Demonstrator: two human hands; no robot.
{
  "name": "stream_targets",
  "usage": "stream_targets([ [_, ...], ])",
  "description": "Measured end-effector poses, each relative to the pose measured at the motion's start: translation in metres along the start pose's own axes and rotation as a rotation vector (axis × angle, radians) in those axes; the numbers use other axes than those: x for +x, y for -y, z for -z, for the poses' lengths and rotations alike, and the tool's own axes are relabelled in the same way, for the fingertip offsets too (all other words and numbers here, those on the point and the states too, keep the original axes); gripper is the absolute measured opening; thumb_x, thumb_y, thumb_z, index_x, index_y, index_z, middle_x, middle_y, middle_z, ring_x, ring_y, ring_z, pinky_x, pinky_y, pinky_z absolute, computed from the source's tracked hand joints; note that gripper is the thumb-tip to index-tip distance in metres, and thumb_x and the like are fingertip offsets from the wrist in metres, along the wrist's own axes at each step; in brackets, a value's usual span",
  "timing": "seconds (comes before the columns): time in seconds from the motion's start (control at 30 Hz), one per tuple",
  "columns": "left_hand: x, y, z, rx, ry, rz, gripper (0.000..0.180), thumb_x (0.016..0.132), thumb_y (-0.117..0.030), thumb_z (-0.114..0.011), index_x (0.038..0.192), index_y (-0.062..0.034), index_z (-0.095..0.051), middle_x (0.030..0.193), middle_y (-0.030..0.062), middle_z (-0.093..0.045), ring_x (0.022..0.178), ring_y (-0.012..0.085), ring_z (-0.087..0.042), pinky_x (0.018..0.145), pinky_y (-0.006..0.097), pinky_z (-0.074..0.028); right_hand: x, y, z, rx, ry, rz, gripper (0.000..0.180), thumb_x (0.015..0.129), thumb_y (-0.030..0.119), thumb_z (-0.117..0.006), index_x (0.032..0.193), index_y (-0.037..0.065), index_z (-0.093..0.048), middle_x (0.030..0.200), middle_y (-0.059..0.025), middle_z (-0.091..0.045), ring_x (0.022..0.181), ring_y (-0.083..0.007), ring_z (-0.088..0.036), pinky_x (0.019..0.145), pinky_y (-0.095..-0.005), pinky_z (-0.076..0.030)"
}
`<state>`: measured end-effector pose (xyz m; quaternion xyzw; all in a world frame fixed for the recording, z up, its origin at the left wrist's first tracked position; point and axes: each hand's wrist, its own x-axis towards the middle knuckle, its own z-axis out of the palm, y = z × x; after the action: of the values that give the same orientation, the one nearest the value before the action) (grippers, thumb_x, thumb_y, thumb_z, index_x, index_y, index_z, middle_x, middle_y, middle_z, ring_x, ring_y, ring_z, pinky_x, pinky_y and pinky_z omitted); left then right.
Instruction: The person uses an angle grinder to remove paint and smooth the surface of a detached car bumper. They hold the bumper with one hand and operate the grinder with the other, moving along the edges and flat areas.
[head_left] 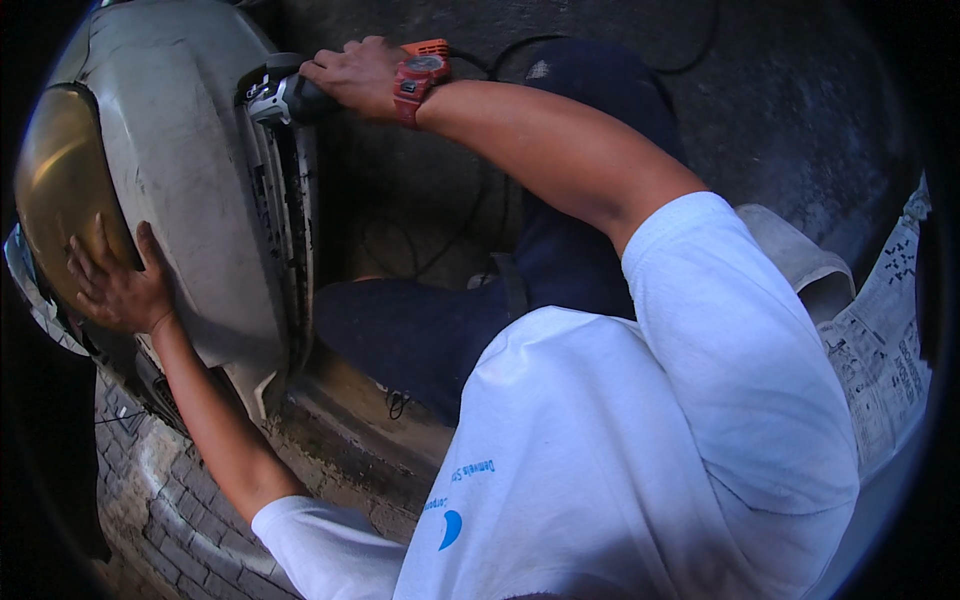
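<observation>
My left hand (pixel 118 278) lies with spread fingers on the lower part of a rounded bronze-coloured section (pixel 62 165), which is set beside a scuffed pale grey body panel (pixel 175 130). In my right hand (pixel 352 76), a power tool that looks like an angle grinder (pixel 285 100) is gripped by its body. Its dark and silver head rests at or very near the panel's right edge; whether it touches cannot be told. Behind the hand, an orange part (pixel 428 47) of the tool shows. Dark slots run along the panel's edge (pixel 275 190) below the grinder head.
A black cord (pixel 510 48) curves over the dark floor (pixel 780 110) behind the tool. Grey paving (pixel 190 520) and a worn ledge (pixel 350 440) lie below the panel. To the right are a printed newspaper sheet (pixel 885 330) and a pale curved object (pixel 795 250). My bent legs are close by.
</observation>
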<state>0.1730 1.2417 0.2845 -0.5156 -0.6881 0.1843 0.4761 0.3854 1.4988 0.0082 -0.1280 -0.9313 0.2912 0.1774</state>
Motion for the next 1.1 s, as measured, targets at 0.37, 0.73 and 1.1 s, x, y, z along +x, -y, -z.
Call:
stream_targets([
  [0.37, -0.001, 0.009, -0.006, 0.087, 0.004, -0.032, 0.071, 0.099, -0.080, -0.059, 0.160, -0.0430, -0.055, 0.169, 0.0024, -0.052, 0.155, 0.0307, -0.049, 0.119, 0.061, -0.041, -0.001, 0.000, -0.003, 0.007, -0.057, 0.030, 0.059, 0.092, 0.008, -0.079, 0.148, 0.016, -0.062, 0.130, -0.0125, -0.073, 0.114, -0.0351, -0.076, 0.099, -0.0513, -0.059],
  [0.73, -0.003, 0.016, -0.011, 0.085, -0.046, -0.067, 0.070, 0.099, -0.081, -0.059, 0.157, -0.0415, -0.060, 0.166, 0.0033, -0.056, 0.153, 0.0330, -0.052, 0.118, 0.059, -0.043, -0.002, 0.003, 0.002, 0.002, -0.038, 0.016, 0.062, 0.093, 0.008, -0.081, 0.151, 0.013, -0.060, 0.136, -0.0154, -0.071, 0.117, -0.0372, -0.076, 0.101, -0.0493, -0.060],
  [1.1, -0.002, 0.010, -0.006, 0.036, -0.017, -0.034, 0.071, 0.098, -0.081, -0.060, 0.158, -0.0438, -0.057, 0.169, 0.0026, -0.052, 0.156, 0.0310, -0.048, 0.118, 0.064, -0.041, -0.004, 0.000, 0.002, -0.023, 0.029, -0.041, 0.067, 0.091, 0.008, -0.082, 0.153, 0.014, -0.059, 0.138, -0.0152, -0.071, 0.122, -0.0378, -0.074, 0.106, -0.0538, -0.057],
])
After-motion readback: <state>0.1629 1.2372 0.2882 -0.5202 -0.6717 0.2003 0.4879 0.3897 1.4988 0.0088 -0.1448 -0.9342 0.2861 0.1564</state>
